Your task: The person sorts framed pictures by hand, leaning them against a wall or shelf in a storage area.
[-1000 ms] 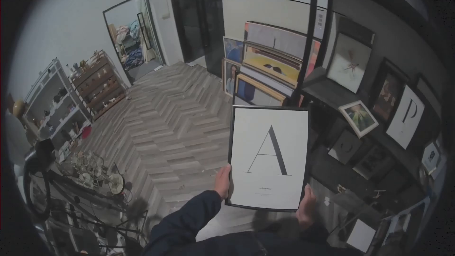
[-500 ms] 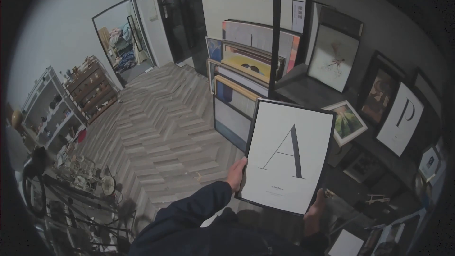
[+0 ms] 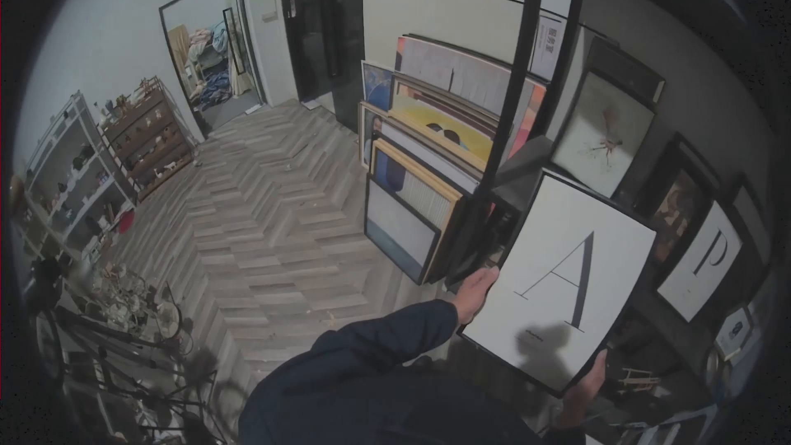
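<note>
The framed letter A print (image 3: 552,280) is at near right, tilted, a shadow across its lower part. The left hand (image 3: 475,292) is clamped on its left edge — the right hand (image 3: 587,381) on its lower right edge. Letter P print (image 3: 700,259) stands farther right; stacked framed pictures (image 3: 400,227), left.

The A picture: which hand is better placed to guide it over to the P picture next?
Right, probably. The right grip holds the A picture low on its right edge, the side nearer the P picture. The left grip is on the opposite edge, farther away.
</note>
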